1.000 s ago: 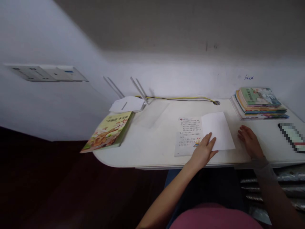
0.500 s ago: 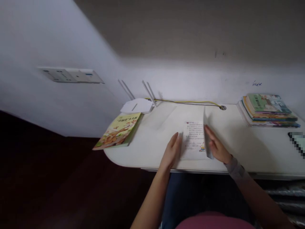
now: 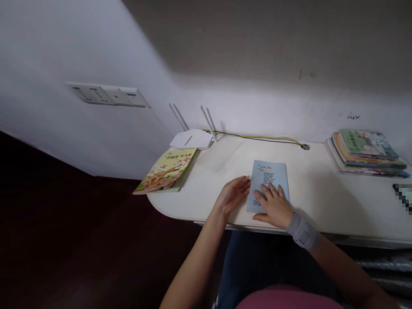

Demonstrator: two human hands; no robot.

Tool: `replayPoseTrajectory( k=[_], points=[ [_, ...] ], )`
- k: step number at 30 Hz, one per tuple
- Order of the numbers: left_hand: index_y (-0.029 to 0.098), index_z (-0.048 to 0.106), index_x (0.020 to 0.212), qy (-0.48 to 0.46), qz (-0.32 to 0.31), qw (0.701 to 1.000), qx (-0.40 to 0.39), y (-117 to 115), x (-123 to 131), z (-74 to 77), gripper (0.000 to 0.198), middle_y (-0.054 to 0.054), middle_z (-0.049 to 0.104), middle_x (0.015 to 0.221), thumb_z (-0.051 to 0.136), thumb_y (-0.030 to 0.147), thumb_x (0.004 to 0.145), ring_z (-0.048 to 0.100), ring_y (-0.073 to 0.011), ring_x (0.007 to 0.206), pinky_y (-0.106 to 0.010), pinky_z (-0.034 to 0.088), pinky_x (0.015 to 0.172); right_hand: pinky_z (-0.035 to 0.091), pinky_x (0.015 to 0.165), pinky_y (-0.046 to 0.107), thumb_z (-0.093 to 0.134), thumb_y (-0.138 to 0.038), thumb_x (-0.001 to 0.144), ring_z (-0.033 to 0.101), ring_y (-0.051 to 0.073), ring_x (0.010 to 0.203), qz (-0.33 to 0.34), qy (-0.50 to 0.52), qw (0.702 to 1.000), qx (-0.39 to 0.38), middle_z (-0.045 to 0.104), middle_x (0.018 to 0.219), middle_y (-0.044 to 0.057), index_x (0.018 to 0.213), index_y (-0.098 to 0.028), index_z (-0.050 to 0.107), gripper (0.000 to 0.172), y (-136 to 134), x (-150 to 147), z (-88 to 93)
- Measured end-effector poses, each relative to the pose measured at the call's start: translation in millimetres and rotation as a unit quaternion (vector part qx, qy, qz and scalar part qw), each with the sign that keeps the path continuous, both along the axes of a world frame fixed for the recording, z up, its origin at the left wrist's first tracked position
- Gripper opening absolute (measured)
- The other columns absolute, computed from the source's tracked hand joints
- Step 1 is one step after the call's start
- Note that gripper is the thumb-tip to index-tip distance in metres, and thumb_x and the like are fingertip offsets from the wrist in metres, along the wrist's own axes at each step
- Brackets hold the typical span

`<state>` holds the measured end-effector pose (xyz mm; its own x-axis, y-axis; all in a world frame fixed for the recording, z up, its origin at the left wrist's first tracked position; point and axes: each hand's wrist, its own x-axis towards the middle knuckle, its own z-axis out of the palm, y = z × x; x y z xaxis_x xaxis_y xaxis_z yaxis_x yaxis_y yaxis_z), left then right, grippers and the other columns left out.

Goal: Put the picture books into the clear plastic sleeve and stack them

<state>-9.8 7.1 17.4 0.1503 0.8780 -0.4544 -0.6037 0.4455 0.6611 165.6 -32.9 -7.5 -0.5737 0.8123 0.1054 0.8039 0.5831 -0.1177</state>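
Note:
A light blue booklet (image 3: 277, 171) with small printed text lies closed on the white desk (image 3: 199, 189), close to its front edge. Spread over the booklet's lower right part is my right hand (image 3: 273, 206), palm down, with a grey band on the wrist. My left hand (image 3: 234, 193) rests at the booklet's left edge, palm turned toward it, fingers loosely curved and holding nothing.
A yellow-green book (image 3: 167, 169) overhangs the desk's left end, beside a white router (image 3: 192, 139) with antennas. Yellow and black cables (image 3: 260, 137) run along the wall to a hole. At right stand stacked books (image 3: 367, 148) and a blurred-out device (image 3: 406, 195).
The booklet was open with a page upright between my hands; now it is shut, its blue cover up. My right hand has moved from behind the page onto the cover. The view has shifted slightly.

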Motion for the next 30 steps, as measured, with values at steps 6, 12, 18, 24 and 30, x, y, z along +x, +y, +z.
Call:
replayPoseTrajectory(
  k=[6,12,18,24,30],
  points=[
    [0.011,0.066,0.083,-0.017,-0.113,0.993,0.025,-2.0,14.6,12.8,0.016,-0.009,0.068,0.079,0.053,0.021,0.082,0.062,-0.0144,0.067,-0.026,0.050,0.066,0.031,0.107,0.050,0.053,-0.025,0.084,0.031,0.033,0.133,0.002,0.104,0.994,0.042,0.035,0.144,0.020,0.141,-0.011,0.034,0.061,-14.0,7.5,7.4],
    [0.018,0.063,0.107,0.113,-0.070,0.974,0.182,-20.6,45.6,23.2,0.033,-0.009,0.063,0.114,0.060,0.036,0.080,0.060,-0.0158,0.090,-0.024,0.048,0.072,0.045,0.098,0.045,0.043,-0.032,0.088,0.053,0.027,0.118,-0.162,0.530,0.832,0.002,0.058,0.126,0.005,0.133,-0.022,0.048,0.046,-15.3,75.4,8.4],
    [0.024,0.045,0.127,0.233,-0.013,0.945,0.231,-28.7,80.6,-12.9,0.053,-0.010,0.043,0.138,0.061,0.042,0.079,0.053,-0.0208,0.111,-0.034,0.047,0.089,0.055,0.080,0.045,0.035,-0.045,0.088,0.069,0.025,0.086,-0.226,0.649,0.719,-0.107,0.072,0.097,0.008,0.115,-0.018,0.062,0.047,-5.9,149.1,-4.5],
    [0.023,0.044,0.125,0.148,-0.048,0.971,0.181,-29.6,85.2,-27.4,0.054,-0.011,0.049,0.134,0.064,0.040,0.078,0.058,-0.0190,0.104,-0.029,0.050,0.079,0.055,0.075,0.049,0.052,-0.035,0.078,0.070,0.026,0.075,-0.286,0.712,0.521,-0.374,0.073,0.076,0.007,0.083,-0.020,0.066,0.022,-12.1,171.8,-19.3],
    [0.020,0.046,0.123,0.138,-0.068,0.975,0.157,-25.6,83.6,-17.6,0.055,-0.010,0.062,0.117,0.067,0.030,0.074,0.063,-0.0161,0.086,-0.026,0.050,0.070,0.055,0.069,0.048,0.053,-0.038,0.078,0.070,0.027,0.070,-0.235,0.677,0.619,-0.321,0.072,0.074,0.009,0.084,-0.019,0.067,0.024,-11.9,177.7,-14.2]
  ],
)
